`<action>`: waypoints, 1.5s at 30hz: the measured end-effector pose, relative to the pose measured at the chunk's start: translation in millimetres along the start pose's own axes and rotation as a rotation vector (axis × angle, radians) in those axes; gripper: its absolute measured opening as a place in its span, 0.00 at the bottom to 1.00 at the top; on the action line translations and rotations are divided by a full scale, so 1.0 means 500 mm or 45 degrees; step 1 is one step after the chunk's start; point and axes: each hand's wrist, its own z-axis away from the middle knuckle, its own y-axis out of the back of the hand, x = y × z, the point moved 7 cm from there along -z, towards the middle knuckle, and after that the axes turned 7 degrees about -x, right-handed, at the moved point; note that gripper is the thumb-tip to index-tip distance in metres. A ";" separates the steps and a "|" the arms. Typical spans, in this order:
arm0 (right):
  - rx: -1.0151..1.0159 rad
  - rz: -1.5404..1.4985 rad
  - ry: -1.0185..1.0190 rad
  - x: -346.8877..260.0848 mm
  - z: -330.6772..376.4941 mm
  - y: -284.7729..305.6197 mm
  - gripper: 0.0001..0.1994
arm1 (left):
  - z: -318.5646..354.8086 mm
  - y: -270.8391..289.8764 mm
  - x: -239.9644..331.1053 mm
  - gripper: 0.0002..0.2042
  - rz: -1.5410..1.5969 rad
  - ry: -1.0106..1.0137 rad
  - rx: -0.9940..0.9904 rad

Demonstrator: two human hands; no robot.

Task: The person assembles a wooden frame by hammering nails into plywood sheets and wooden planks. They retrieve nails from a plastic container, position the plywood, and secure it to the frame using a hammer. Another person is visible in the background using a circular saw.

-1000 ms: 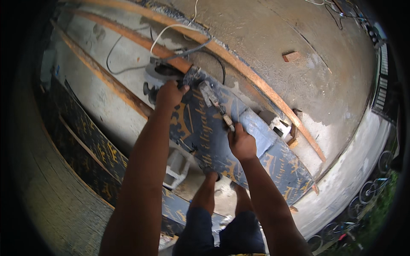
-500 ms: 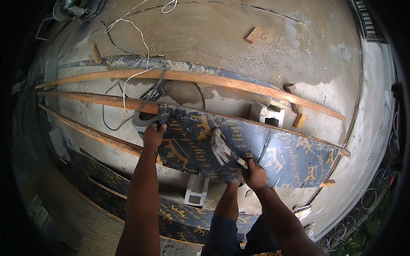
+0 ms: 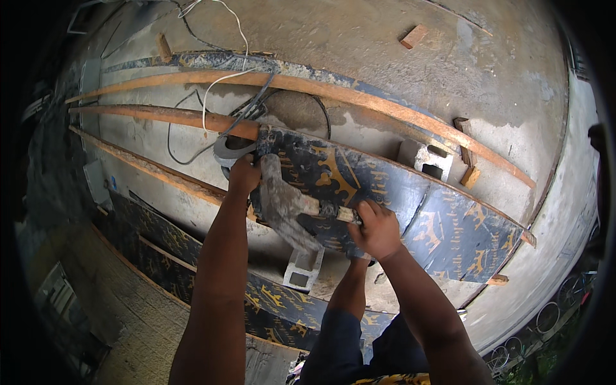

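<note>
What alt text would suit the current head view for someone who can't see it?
The right hand holds a grimy hammer over a dark, gold-printed panel, with the left hand at the panel's left end. Wooden beams and concrete blocks are nearby.

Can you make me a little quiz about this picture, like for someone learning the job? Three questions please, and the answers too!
1. True or false: the right hand is gripping the hammer.
2. Fill in: the crown just above the hammer, printed on the dark panel, is ____ in colour.
3. Which is the left hand nearest? A) the panel's left end B) the bicycles C) the reddish block

Key: 1. True. 2. Gold. 3. A.
</note>
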 end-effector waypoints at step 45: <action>-0.577 0.354 -1.069 0.355 0.762 0.217 0.14 | 0.737 -0.530 -0.028 0.18 2.490 0.715 -0.485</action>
